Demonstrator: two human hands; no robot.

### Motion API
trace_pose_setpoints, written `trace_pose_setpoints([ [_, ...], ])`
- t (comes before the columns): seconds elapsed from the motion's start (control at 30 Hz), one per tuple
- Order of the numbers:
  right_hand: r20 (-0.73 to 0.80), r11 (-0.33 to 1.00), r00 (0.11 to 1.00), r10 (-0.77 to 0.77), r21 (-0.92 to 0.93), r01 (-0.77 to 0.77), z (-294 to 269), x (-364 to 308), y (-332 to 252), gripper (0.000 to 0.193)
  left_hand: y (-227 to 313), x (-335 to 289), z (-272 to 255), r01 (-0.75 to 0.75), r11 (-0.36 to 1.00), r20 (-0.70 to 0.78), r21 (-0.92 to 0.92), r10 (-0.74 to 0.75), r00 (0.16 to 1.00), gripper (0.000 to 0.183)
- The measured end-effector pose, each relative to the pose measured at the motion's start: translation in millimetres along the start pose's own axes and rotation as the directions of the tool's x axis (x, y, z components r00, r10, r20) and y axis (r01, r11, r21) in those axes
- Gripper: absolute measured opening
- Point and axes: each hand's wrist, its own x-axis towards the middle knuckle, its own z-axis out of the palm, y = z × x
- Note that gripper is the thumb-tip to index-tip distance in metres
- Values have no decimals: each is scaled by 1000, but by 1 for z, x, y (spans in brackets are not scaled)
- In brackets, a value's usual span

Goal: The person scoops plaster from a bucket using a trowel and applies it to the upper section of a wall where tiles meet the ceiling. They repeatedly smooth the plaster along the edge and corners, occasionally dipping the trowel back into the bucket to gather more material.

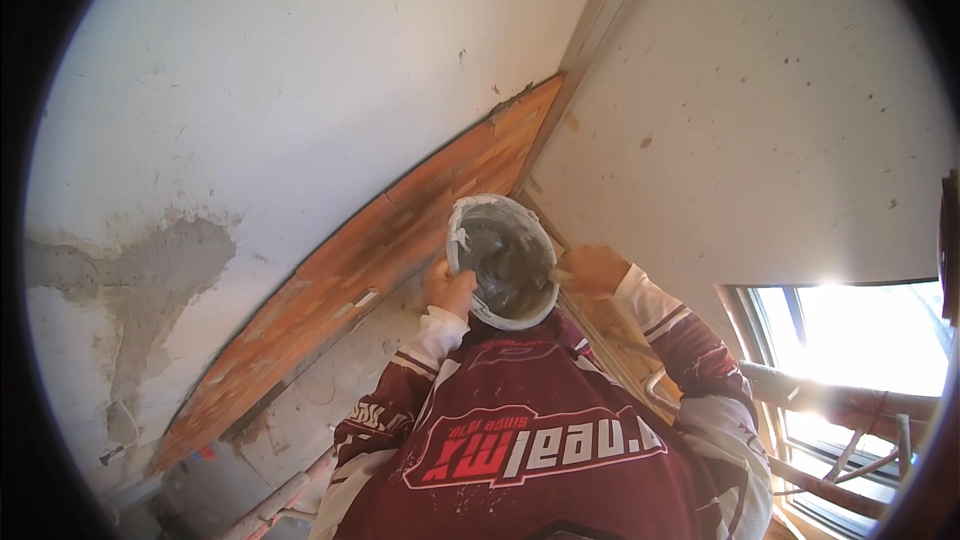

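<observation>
A round bucket, its pale rim crusted with dried material, is held in front of my chest, with its mouth facing me. Wet grey mortar coats its inside and lies in it. My left hand is closed around the bucket's left rim, thumb over the edge. At the opposite rim, my right hand is closed in a fist. A short pale piece shows between this fist and the rim; whether it is a tool handle or part of the hand I cannot tell.
Orange-brown brick-like tiles run along the white left wall, which has a grey patch. Another wall meets it at a corner. Scaffold tubes cross a bright window at right.
</observation>
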Motion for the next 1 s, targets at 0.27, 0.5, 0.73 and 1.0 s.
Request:
trace_pose_setpoints([
  [0.27,218,565,969,113,788,-243,-27,-36,10,34,-9,0,-10,31,999,-60,-40,-33,998,10],
  [0.5,69,629,977,199,755,-182,-79,-64,-10,36,-11,3,-11,64,996,-51,-68,-68,996,11],
  [0.73,121,691,952,280,663,-288,-89,-70,-10,38,-11,4,-11,56,998,-66,-37,-58,996,12],
  [1.0,-57,968,967,249,51,-246,-16,-21,-14,35,9,-2,-2,-2,999,-59,-40,-1,998,11],
])
